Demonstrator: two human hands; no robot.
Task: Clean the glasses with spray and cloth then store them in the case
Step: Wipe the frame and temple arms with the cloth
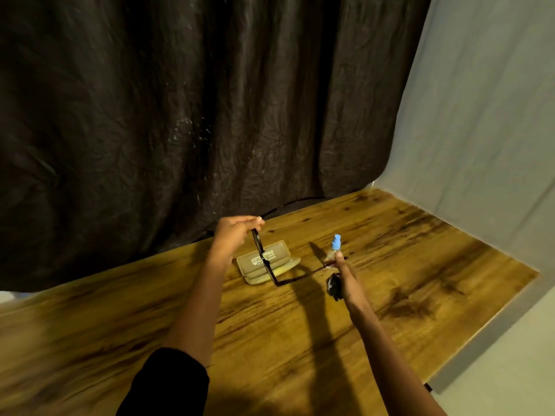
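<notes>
Wood-grain table (405,235), dark curtain (180,115) behind, fingers of left hand (234,235) and right hand (348,280) pinching glasses (263,256)

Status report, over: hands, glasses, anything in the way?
Left hand pinches glasses front. Right hand holds temple tip and cloth. Case open on table, unobstructed.

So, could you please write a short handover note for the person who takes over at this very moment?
Left hand: pinches the top of the glasses front and holds it above the table.
Right hand: pinches the tip of one unfolded temple, with the dark cloth bunched in the palm.
Case: lies open on the wooden table, under the glasses.
Spray bottle: stands upright just beyond the right hand.
Done: glasses and cloth are in hand. I cannot tell if the lenses are sprayed or wiped.
Left: finish wiping if needed, fold the temple, lay the glasses in the case, close it.
</notes>
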